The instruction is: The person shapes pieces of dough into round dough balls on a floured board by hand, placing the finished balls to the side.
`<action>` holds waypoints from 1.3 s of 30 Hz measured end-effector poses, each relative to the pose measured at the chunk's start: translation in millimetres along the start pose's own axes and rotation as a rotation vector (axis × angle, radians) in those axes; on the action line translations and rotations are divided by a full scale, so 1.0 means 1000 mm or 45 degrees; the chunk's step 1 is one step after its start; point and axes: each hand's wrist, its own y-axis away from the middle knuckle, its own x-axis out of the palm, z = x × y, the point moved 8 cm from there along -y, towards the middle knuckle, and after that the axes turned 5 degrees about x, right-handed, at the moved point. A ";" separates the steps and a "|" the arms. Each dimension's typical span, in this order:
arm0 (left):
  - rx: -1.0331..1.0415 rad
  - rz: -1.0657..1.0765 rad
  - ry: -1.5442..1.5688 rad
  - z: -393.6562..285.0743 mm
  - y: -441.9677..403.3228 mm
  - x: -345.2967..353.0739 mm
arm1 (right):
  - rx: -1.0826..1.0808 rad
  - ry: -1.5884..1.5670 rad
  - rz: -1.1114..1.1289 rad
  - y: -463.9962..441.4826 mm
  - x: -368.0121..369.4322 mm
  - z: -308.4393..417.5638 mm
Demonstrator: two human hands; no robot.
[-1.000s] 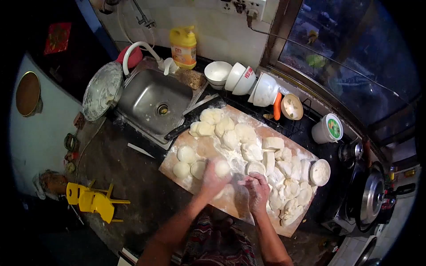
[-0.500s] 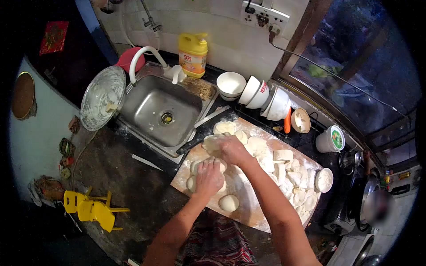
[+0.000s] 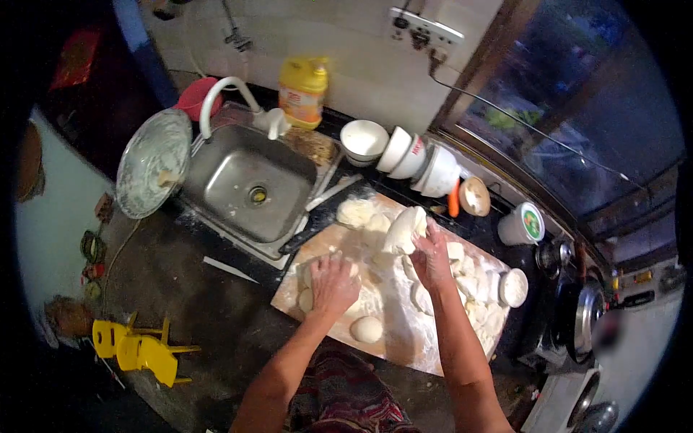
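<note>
Evidently the dough piece [image 3: 406, 229] was tilted up around twelve o'clock on the floured board [image 3: 317, 249], the right hand [image 3: 432, 254] pinching its four o'clock edge. It looked light, soft and pliant, apt to stretch or dent under hard fingertips, its floury skin a bit slippery; a broad grip with support beneath would suit it best. At nine o'clock the left hand [image 3: 333, 285] covered dough balls [image 3: 306, 299], its grip hidden, so I couldn't tell whether it squeezed.
</note>
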 end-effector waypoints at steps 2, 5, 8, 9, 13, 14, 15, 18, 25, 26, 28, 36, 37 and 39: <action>-0.100 -0.025 0.165 -0.015 -0.008 -0.019 | 0.102 0.024 -0.138 0.036 -0.043 -0.018; -0.113 -0.119 0.807 -0.064 0.011 0.001 | 0.244 -0.081 -0.330 0.114 -0.089 -0.061; -0.104 0.052 1.021 -0.128 0.046 0.062 | 0.528 0.127 -0.443 0.187 -0.144 -0.139; -0.084 0.238 0.886 -0.148 0.060 0.078 | 0.557 0.208 -0.407 0.204 -0.151 -0.149; 0.120 0.178 0.573 -0.175 0.092 0.107 | 0.458 0.613 -0.281 0.229 -0.149 -0.131; 0.086 0.167 0.544 -0.177 0.097 0.104 | 0.432 0.668 -0.278 0.232 -0.153 -0.137; 0.073 0.016 0.543 -0.181 0.096 0.095 | 0.411 0.726 -0.270 0.234 -0.161 -0.145; 0.093 -0.004 0.377 -0.190 0.093 0.099 | 0.185 1.037 -0.333 0.224 -0.142 -0.103; 0.158 0.049 0.125 -0.193 0.067 0.131 | 0.074 1.347 -0.491 0.225 -0.164 -0.081; 0.167 0.028 0.129 -0.193 0.067 0.131 | 0.115 1.300 -0.454 0.230 -0.169 -0.082; 0.178 -0.019 0.138 -0.193 0.068 0.129 | 0.248 0.795 -0.421 0.241 -0.181 -0.083; 0.123 0.003 0.130 -0.187 0.072 0.138 | 0.066 0.921 -0.442 0.286 -0.228 0.025; 0.103 0.051 0.147 -0.180 0.073 0.148 | -0.012 1.262 -0.521 0.286 -0.234 0.031; 0.054 0.157 0.295 -0.168 0.074 0.153 | -0.166 1.711 -0.401 0.282 -0.245 0.006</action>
